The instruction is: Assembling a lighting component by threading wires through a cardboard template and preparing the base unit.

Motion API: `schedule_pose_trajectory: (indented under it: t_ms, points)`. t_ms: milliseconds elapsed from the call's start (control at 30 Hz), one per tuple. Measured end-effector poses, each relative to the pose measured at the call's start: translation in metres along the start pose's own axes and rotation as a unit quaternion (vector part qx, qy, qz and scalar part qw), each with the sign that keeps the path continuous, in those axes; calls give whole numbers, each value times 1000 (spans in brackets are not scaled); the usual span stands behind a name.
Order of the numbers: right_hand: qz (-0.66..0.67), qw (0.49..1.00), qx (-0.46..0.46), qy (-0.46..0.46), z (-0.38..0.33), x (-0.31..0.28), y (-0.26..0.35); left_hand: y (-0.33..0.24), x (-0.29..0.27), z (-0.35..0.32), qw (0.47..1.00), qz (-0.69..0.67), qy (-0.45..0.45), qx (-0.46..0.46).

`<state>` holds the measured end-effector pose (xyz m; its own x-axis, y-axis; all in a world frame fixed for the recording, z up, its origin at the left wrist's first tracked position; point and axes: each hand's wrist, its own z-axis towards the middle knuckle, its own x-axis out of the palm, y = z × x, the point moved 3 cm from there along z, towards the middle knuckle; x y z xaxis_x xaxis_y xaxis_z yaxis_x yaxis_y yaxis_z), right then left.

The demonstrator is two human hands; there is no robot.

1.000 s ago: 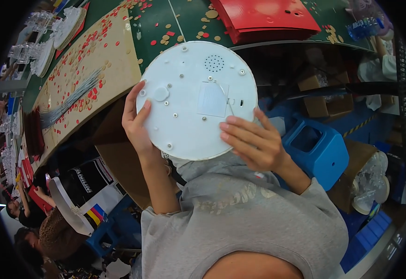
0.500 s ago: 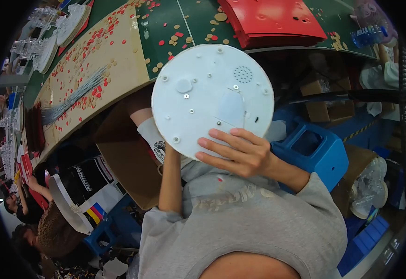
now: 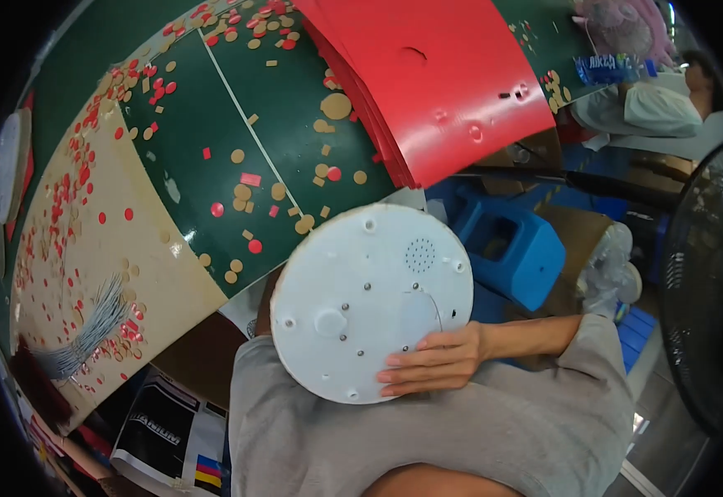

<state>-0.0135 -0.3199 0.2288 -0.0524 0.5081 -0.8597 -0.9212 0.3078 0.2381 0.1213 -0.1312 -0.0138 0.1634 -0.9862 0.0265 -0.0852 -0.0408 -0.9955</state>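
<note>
A white round plastic base (image 3: 378,257), with screws, a speaker grille of small holes and a small cover panel, lies tilted over my lap. My right hand (image 3: 440,360) grips its lower right edge. Its fingers rest together on the top face; the thumb is hidden below. My left hand does not show, and the base covers the area where its arm was seen.
On the green table (image 3: 192,157) lie many red and tan discs and a stack of red sheets (image 3: 453,91). Left is a tan board (image 3: 121,248) with a bundle of grey wires (image 3: 88,331). A blue stool (image 3: 515,248) and a black fan (image 3: 709,282) stand right.
The base has come down toward my lap, with my right hand still on its lower right edge. My left forearm has gone from sight. The view has shifted, showing more of the table.
</note>
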Motion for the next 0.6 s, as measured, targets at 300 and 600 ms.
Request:
schedule_pose_trajectory:
  t_ms: [300,600]
  points:
    - [51,997,13,51,-4,-21,17,30,-9,2,997,-18,26,-65]
    - [5,1000,8,-23,-38,-9,55,83,-76,-171,987,37,12,-156]
